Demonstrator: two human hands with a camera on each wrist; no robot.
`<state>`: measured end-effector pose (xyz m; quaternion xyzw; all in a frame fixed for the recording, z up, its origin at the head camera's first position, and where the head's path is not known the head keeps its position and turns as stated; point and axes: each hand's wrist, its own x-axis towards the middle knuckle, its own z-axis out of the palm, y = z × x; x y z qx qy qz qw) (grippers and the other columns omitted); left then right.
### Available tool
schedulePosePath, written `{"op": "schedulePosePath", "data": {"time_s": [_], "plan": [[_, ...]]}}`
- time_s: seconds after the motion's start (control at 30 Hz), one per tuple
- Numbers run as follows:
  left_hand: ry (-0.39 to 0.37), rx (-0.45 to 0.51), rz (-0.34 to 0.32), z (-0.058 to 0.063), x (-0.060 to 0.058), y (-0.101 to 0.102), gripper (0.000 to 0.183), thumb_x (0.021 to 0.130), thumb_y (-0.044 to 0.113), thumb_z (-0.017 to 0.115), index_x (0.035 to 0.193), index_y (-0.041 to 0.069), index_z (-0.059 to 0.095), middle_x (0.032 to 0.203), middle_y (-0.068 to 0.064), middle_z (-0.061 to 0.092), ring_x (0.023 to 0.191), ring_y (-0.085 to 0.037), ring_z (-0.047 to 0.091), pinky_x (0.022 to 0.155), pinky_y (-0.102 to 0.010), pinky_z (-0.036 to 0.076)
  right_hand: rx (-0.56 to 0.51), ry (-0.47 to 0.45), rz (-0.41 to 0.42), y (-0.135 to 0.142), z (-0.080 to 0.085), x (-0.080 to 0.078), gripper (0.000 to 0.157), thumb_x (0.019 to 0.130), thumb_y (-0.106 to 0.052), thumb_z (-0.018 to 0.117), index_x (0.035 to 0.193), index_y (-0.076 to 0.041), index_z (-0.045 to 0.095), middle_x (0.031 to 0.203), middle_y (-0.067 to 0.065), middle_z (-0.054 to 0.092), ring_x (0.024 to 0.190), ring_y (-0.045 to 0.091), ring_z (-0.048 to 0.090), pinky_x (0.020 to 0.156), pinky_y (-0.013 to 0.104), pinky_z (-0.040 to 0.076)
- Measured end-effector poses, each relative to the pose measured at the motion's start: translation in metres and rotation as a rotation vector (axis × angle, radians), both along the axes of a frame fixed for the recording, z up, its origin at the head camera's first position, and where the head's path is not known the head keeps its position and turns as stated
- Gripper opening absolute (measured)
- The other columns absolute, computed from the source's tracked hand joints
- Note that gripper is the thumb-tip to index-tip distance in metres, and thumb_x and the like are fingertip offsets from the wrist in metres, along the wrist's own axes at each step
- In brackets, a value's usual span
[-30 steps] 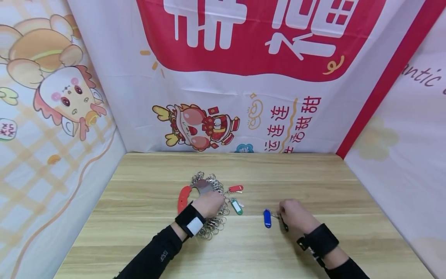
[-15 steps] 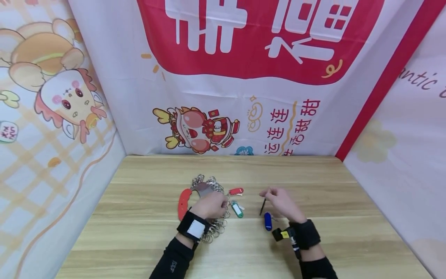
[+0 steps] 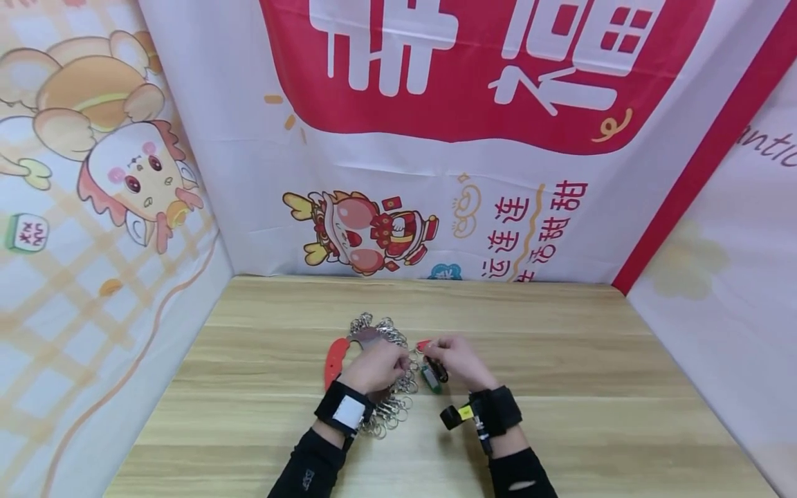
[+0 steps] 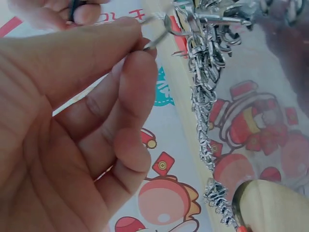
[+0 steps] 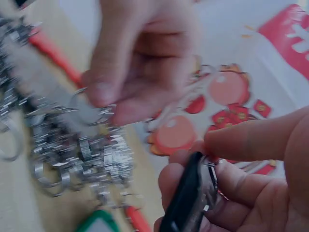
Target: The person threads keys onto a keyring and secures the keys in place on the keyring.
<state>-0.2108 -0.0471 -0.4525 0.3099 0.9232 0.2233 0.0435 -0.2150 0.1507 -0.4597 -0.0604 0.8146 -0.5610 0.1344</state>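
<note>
A red-handled shiny plate (image 3: pixel 335 360) lies on the table, its edge crowded with several metal rings and clasps (image 4: pixel 205 87). Over it, my left hand (image 3: pixel 376 365) pinches a small metal ring (image 4: pixel 160 39) between thumb and index finger. Close on its right, my right hand (image 3: pixel 457 360) pinches a black key tag (image 5: pixel 187 193) by its top; the tag hangs down, with a metal key beside it in the right wrist view. Beneath the right hand are a green key tag (image 3: pixel 431 379) with a label window and a red key tag (image 3: pixel 423 345), partly covered.
The wooden table (image 3: pixel 591 429) reaches to a white and red banner (image 3: pixel 436 159) at the back. Printed cloth sheets (image 3: pixel 93 311) stand along both sides. A small camera (image 3: pixel 450 417) juts from the right wristband (image 3: pixel 498 411).
My right hand lifted the black key tag off the table and carried it left, up to the left hand. The blue tag is now out of sight. The left hand stays at the rings.
</note>
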Motion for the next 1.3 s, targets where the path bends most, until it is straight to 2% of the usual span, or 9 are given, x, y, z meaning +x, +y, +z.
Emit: {"op": "schedulePosePath", "data": {"time_s": [0.13,0.3,0.37,0.47,0.73,0.9,1.03,1.13,1.3], "plan": [[-0.001,-0.005,-0.002,0.001,-0.001,0.000,0.017,0.078,-0.001,0.069,0.079,0.012,0.059,0.070,0.009,0.052,0.064,-0.006,0.050,0.059,-0.022,0.042,0.101,0.115,0.035,-0.010,-0.007,0.002,0.019,0.090,-0.015,0.063,0.092,0.001,0.070,0.087,0.001,0.063,0.071,0.011,0.052,0.064,0.026,0.042],[0.009,0.017,0.016,0.005,-0.004,0.000,0.023,0.077,-0.003,0.069,0.077,0.013,0.052,0.066,0.007,0.047,0.062,-0.009,0.048,0.057,-0.023,0.039,0.206,0.291,0.108,-0.021,-0.006,0.003,0.010,0.087,-0.011,0.065,0.085,-0.008,0.074,0.072,-0.001,0.060,0.057,0.007,0.050,0.058,0.025,0.043],[0.019,0.020,0.023,0.006,-0.005,0.000,0.025,0.078,-0.001,0.069,0.077,0.015,0.049,0.066,0.007,0.047,0.063,-0.009,0.048,0.057,-0.023,0.039,0.236,0.333,0.143,-0.024,-0.006,0.002,0.009,0.087,-0.011,0.066,0.084,-0.011,0.075,0.066,-0.002,0.058,0.051,0.007,0.047,0.054,0.024,0.041],[0.010,0.021,0.036,0.004,-0.005,0.002,0.027,0.079,0.002,0.070,0.076,0.017,0.047,0.066,0.007,0.047,0.063,-0.009,0.048,0.057,-0.023,0.039,0.265,0.368,0.171,-0.027,-0.007,0.002,0.010,0.086,-0.009,0.067,0.080,-0.014,0.075,0.067,-0.007,0.057,0.053,0.006,0.046,0.054,0.022,0.040],[-0.020,0.088,0.047,-0.001,-0.005,0.000,0.021,0.080,0.003,0.068,0.075,0.014,0.051,0.066,0.006,0.047,0.063,-0.009,0.048,0.056,-0.023,0.039,0.271,0.376,0.214,-0.031,-0.010,0.006,0.009,0.086,-0.006,0.066,0.081,-0.012,0.072,0.073,-0.005,0.059,0.058,0.008,0.049,0.056,0.023,0.042],[-0.114,0.112,0.068,-0.004,-0.008,-0.008,0.010,0.085,0.009,0.065,0.077,0.013,0.061,0.070,0.007,0.054,0.060,-0.007,0.050,0.055,-0.023,0.042,0.267,0.364,0.236,-0.032,-0.012,0.004,0.006,0.087,-0.007,0.066,0.084,-0.008,0.071,0.076,-0.004,0.059,0.064,0.008,0.051,0.058,0.024,0.044],[-0.182,0.109,0.032,-0.004,-0.009,-0.014,0.012,0.088,0.007,0.059,0.078,0.008,0.066,0.066,0.006,0.053,0.054,-0.007,0.048,0.051,-0.022,0.039,0.258,0.349,0.244,-0.032,-0.016,0.003,0.005,0.087,-0.006,0.066,0.085,-0.005,0.071,0.080,-0.004,0.062,0.068,0.008,0.054,0.061,0.024,0.046],[-0.210,0.115,0.005,-0.003,-0.008,-0.016,0.012,0.088,0.006,0.059,0.077,0.009,0.064,0.065,0.005,0.051,0.053,-0.006,0.047,0.050,-0.022,0.038,0.251,0.337,0.241,-0.032,-0.017,0.002,0.005,0.087,-0.007,0.066,0.086,-0.006,0.071,0.081,-0.004,0.063,0.068,0.007,0.056,0.060,0.024,0.047],[-0.241,0.086,0.030,-0.003,-0.009,-0.015,0.022,0.089,0.010,0.058,0.068,0.015,0.056,0.061,0.007,0.049,0.050,-0.006,0.047,0.048,-0.021,0.038,0.236,0.326,0.234,-0.032,-0.016,0.001,0.006,0.087,-0.007,0.066,0.085,-0.008,0.071,0.081,-0.004,0.064,0.068,0.007,0.058,0.060,0.024,0.048]]}}
